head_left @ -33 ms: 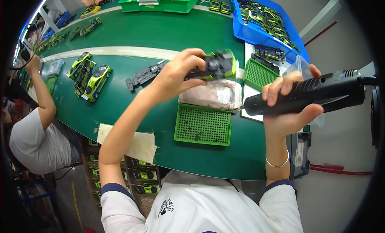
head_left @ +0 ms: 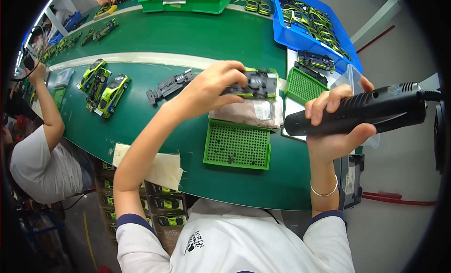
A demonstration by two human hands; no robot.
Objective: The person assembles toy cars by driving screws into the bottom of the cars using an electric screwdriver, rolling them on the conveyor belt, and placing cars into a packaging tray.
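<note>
- Left hand (head_left: 206, 89): fingers clamped on a toy car (head_left: 259, 85) (underside up), upper centre of the frame.
- Right hand (head_left: 331, 144): fingers wrapped around a black power screwdriver (head_left: 380, 108), right of centre.

2 hands (head_left: 211, 90) (head_left: 339, 142) curled, well apart

Your left hand (head_left: 211, 87) covers the left end of the toy car (head_left: 260, 84), which is slightly blurred, and the black corded tool (head_left: 357, 111) hides part of your right hand (head_left: 339, 142). You cannot tell what the small dark pieces (head_left: 231, 159) in the green tray (head_left: 237, 141) are. The upper edge cuts off the green bin (head_left: 211, 7), and the dark rim hides part of the co-worker (head_left: 40, 169) on your left.
</note>
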